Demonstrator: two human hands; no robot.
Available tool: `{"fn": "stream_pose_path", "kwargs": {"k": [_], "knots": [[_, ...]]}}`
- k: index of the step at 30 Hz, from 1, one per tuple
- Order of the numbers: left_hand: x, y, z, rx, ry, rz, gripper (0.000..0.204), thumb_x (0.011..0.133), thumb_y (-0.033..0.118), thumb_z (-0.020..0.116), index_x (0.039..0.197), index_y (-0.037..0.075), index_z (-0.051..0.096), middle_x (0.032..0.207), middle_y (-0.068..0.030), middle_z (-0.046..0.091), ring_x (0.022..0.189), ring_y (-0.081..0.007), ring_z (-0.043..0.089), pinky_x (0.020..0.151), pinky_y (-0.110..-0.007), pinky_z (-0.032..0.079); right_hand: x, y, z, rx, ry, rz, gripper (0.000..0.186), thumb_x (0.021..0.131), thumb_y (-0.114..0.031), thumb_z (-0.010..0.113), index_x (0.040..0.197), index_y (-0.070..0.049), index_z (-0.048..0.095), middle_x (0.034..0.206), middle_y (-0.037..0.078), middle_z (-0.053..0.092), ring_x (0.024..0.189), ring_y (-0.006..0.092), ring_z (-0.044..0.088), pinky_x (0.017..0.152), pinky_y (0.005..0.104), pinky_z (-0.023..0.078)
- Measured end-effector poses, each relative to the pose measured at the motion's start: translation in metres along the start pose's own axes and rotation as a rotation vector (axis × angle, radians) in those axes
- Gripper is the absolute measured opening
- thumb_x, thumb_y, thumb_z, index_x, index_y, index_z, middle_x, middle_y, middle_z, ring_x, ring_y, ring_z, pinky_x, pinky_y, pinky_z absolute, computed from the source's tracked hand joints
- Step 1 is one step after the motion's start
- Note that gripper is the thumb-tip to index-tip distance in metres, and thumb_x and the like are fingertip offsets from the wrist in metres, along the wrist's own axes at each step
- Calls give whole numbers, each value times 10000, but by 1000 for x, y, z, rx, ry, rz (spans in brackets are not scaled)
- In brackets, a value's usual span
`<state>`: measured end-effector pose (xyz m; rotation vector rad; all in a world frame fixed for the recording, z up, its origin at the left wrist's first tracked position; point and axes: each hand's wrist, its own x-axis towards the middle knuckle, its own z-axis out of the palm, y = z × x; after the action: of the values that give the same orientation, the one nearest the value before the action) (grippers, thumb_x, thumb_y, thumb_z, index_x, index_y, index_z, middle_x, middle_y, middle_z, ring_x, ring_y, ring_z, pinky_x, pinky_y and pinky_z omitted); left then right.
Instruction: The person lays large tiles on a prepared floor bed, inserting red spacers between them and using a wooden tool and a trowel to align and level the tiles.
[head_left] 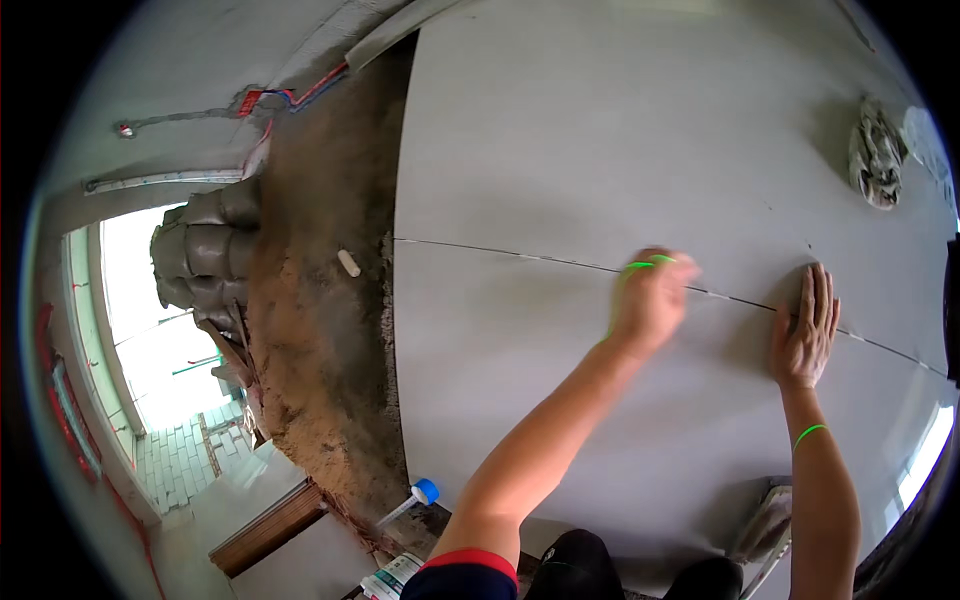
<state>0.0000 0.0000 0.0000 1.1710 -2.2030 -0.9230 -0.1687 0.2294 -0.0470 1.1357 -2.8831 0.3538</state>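
Note:
Two large light grey tiles or slabs lie side by side, a thin dark joint with whitish patches running between them. My left hand is over this joint near the middle, its fingers curled in and smeared by motion. Whatever it may hold is hidden. Farther right, my right hand lies flat on the slabs beside and across the joint, fingers stretched out and together, nothing in it. A bright green line crosses my left hand, and another crosses my right forearm.
A crumpled grey cloth lies at the far right. Bare sandy floor borders the slabs on the left, with a small pale piece on it. Stacked grey sacks stand beyond. A blue-ended tool and a bucket are near my left side.

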Motion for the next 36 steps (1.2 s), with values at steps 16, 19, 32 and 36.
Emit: {"fn": "stream_pose_path", "kwargs": {"k": [16, 19, 32, 36], "knots": [[53, -80, -93, -626, 245, -628, 388, 937, 198, 509, 571, 101, 430, 494, -12, 403, 470, -160, 457, 444, -328, 363, -5, 2, 12, -71, -1, -54, 591, 968, -243, 498, 1523, -92, 361, 1584, 98, 350, 1481, 280, 291, 1216, 469, 196], [66, -138, -144, -416, 343, -799, 407, 1003, 330, 525, 660, 117, 478, 537, 9, 447, 467, -125, 459, 435, -302, 401, -1, 4, 10, -82, -2, -21, 582, 978, -239, 484, 1524, -84, 357, 1583, 110, 348, 1477, 288, 297, 1214, 472, 198], [101, -345, -262, -426, 408, -783, 190, 924, 291, 624, 953, 109, 670, 904, -33, 613, 812, -179, 560, 696, -419, 492, -16, 4, 9, -3, -67, -37, 724, 851, -266, 558, 1532, -126, 357, 1586, 121, 337, 1484, 342, 267, 1213, 546, 147], [83, -355, -315, -287, 590, -694, 242, 900, 267, 554, 1049, 81, 591, 952, -12, 551, 829, -186, 495, 737, -363, 435, 1, -36, -4, 137, -95, 3, 722, 842, -313, 595, 1499, -91, 395, 1554, 140, 369, 1465, 343, 299, 1201, 552, 177]]}}
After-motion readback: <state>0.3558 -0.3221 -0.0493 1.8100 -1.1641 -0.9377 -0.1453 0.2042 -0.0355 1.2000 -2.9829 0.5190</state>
